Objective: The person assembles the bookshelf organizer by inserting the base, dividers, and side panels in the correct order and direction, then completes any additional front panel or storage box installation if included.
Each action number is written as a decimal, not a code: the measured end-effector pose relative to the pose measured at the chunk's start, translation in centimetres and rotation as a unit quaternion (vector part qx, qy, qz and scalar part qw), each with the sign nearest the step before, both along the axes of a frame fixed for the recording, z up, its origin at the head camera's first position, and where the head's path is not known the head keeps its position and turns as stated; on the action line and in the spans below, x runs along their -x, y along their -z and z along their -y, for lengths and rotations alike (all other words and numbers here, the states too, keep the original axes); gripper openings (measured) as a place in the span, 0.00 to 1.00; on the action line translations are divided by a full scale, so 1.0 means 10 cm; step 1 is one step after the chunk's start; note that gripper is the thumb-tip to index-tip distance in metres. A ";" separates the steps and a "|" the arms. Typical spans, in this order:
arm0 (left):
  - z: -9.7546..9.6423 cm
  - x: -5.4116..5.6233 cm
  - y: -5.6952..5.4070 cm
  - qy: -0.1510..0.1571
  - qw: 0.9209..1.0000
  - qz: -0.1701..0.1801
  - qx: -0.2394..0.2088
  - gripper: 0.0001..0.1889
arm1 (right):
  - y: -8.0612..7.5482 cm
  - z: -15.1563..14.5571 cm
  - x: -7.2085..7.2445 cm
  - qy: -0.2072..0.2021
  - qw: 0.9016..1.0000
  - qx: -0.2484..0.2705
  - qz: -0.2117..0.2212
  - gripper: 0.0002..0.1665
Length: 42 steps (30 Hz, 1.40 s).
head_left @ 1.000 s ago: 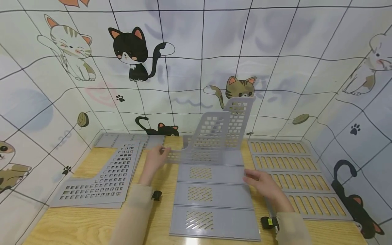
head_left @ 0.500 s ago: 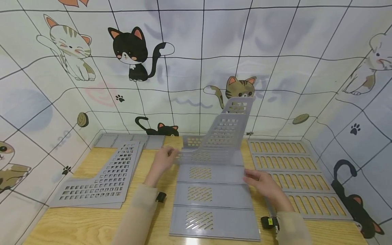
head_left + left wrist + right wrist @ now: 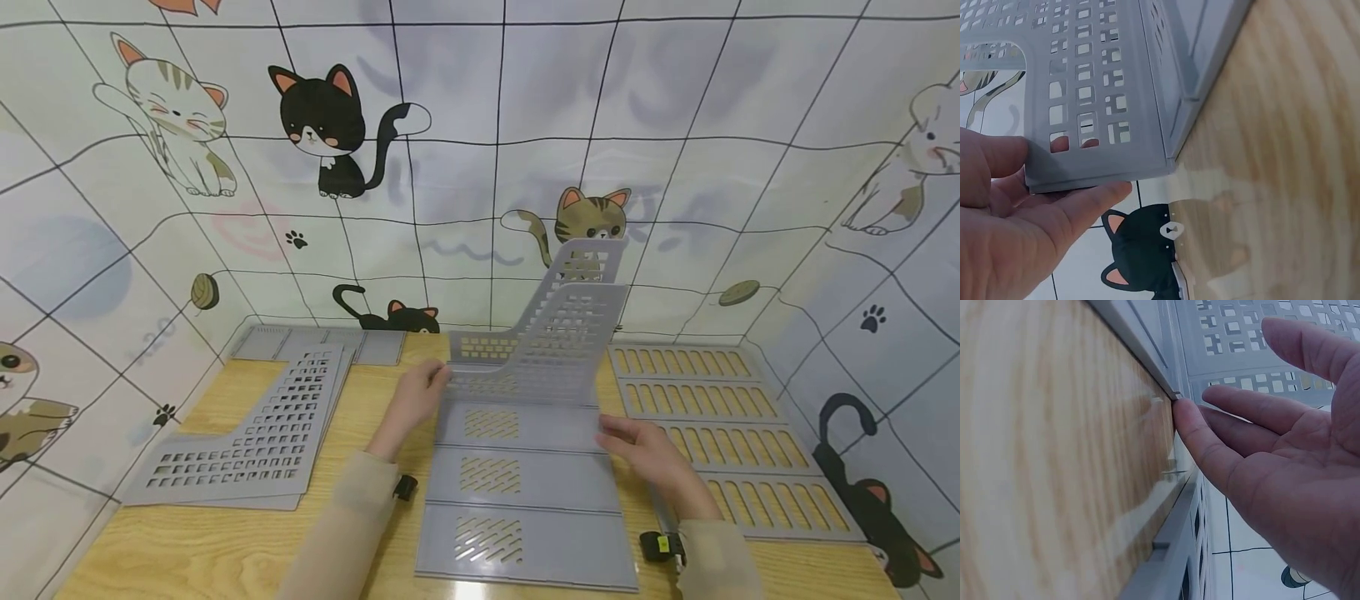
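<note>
A grey perforated side panel stands upright on a flat grey slotted base plate. My left hand pinches the low front end of that panel; in the left wrist view the thumb lies on the near face of the panel and fingers show behind it. Just behind it a second upright panel of the same shape stands at the base's far end. My right hand is at the base plate's right edge. Its fingers are mostly extended, and in the right wrist view one fingertip touches the edge.
More perforated side panels lie stacked at the left. Behind them lie flat grey plates by the wall. A large slotted grey panel lies on the wooden table at the right. Cat-print sheeting surrounds the table.
My left hand has moved to the right with the side panel, which now sits over the base plate and overlaps the rear panel. My right hand has stayed at the base's edge.
</note>
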<state>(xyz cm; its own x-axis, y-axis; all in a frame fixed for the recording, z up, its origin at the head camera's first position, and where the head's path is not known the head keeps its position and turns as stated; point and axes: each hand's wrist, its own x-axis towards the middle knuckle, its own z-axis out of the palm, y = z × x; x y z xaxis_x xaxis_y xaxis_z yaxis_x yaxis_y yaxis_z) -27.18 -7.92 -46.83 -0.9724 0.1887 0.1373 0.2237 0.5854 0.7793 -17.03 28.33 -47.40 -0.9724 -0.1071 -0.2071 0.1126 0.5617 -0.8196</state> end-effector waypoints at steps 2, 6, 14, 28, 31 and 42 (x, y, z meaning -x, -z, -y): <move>-0.02 0.00 0.01 0.003 1.000 -0.006 0.002 0.13 | 0.00 0.00 0.00 -0.003 1.000 -0.002 -0.005 0.34; -0.05 0.00 0.03 0.009 1.000 -0.021 0.002 0.13 | 0.00 0.00 0.00 -0.007 1.000 0.001 -0.007 0.33; -0.08 0.01 0.09 0.039 0.998 -0.037 -0.019 0.13 | -0.03 0.01 -0.03 -0.019 1.000 -0.008 -0.011 0.33; -0.07 0.02 0.06 0.116 0.993 0.000 -0.027 0.18 | 0.00 -0.01 -0.03 -0.034 0.999 -0.018 -0.032 0.30; -0.07 0.02 0.04 0.112 0.993 0.008 -0.042 0.18 | -0.01 0.01 -0.03 -0.024 0.999 -0.026 -0.030 0.30; 0.23 -0.03 -0.16 0.083 0.996 0.019 0.029 0.28 | -0.15 0.11 -0.08 -0.099 0.989 -0.101 -0.033 0.40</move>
